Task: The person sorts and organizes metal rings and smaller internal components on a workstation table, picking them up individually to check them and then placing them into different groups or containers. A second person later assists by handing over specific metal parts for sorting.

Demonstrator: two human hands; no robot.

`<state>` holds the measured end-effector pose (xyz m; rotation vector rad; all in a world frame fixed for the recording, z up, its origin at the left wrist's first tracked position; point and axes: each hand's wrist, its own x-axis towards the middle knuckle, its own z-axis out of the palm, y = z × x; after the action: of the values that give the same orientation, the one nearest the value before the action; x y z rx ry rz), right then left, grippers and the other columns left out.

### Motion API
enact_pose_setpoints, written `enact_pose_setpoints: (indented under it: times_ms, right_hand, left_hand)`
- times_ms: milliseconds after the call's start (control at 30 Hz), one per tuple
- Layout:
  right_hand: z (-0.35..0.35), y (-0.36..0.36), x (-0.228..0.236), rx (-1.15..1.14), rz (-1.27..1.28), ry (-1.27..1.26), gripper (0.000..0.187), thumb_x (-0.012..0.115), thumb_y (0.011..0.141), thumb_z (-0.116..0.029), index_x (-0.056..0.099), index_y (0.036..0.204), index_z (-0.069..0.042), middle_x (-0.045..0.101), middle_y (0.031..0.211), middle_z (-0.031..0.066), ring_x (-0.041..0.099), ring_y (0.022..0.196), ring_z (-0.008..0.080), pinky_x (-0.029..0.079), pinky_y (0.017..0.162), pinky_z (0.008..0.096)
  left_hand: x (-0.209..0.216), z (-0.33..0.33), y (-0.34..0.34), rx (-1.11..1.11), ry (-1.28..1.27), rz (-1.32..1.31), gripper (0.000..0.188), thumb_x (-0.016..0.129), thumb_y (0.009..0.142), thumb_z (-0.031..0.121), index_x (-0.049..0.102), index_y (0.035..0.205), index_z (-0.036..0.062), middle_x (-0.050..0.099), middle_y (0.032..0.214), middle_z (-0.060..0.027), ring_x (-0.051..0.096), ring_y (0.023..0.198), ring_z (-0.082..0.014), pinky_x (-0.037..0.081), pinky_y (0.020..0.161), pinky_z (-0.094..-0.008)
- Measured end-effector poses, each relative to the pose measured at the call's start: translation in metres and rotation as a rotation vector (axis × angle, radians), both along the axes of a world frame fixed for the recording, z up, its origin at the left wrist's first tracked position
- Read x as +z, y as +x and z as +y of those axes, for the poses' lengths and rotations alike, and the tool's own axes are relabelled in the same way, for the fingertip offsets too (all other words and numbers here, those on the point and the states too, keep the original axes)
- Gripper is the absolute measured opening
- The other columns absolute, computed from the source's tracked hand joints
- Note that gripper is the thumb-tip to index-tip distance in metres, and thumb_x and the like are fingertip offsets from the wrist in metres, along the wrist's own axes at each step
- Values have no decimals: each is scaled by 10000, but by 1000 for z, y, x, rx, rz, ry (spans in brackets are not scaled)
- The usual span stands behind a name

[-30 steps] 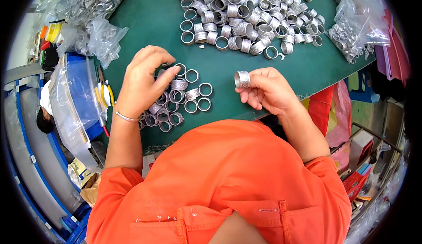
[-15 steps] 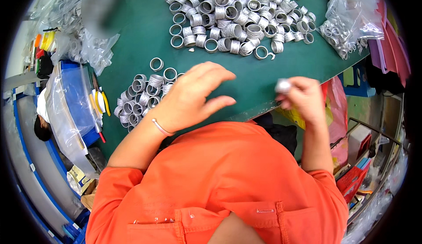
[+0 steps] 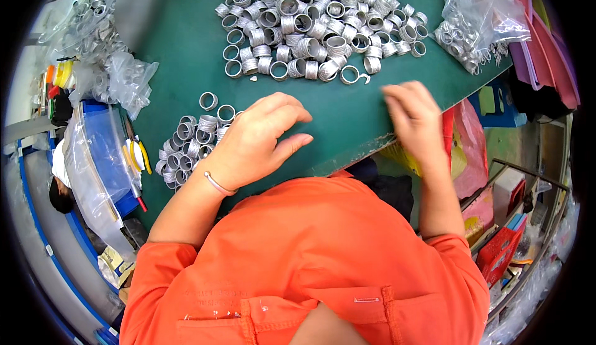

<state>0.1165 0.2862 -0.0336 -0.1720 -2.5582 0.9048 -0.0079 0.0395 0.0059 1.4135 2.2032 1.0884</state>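
Note:
A large heap of silvery metal rings [image 3: 310,28] with textured outer bands lies on the green tabletop. Beyond its near edge, one ring [image 3: 349,75] sits beside a small curved silvery scrap [image 3: 364,79]. My left hand [image 3: 257,137] hovers over the table, thumb and fingers apart and holding nothing. Beside it, and partly hidden by it, is a smaller pile of similar rings [image 3: 186,148]. My right hand [image 3: 413,115], slightly blurred, is above the table's near edge, right of the loose ring. Its fingers are stretched forward and no ring shows in them.
Clear plastic bags of metal parts stand at the far left [image 3: 102,53] and far right [image 3: 475,34]. Yellow-handled pliers [image 3: 144,157] lie beside a blue tray [image 3: 112,165] on the left. A red basket [image 3: 500,255] and a blue bin [image 3: 500,106] are at right, below table height.
My right hand has moved forward and its pinch has loosened; the blurred silvery piece it held no longer shows. My left hand keeps much the same pose. The whole view has shifted slightly.

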Motion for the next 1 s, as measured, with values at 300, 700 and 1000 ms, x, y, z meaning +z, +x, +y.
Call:
enact_pose_setpoints:
  times_ms: [300,700,1000]
  right_hand:
    - [-33,-30,-17,70,-21,-213,147,699,743,-6,606,856,-25,578,996,101,600,843,199,491,712,286]
    - [-59,-17,-1,308,-186,-1383,237,597,887,-29,430,1053,-54,609,939,108,635,776,157,523,651,259]
    - [-58,-53,-8,112,167,94,316,611,715,65,641,1001,-65,563,889,117,563,803,283,470,660,364]
  left_hand:
    - [-5,-12,-2,24,24,-4,257,730,726,20,609,953,31,606,945,-96,603,812,-217,499,665,-290]
    - [2,3,2,-26,158,-52,705,802,648,72,462,1265,81,506,1163,-125,579,950,-212,493,804,-330]
    - [-10,-13,-2,-70,-82,243,240,702,717,60,583,925,74,586,938,-55,570,905,-245,418,893,-399]
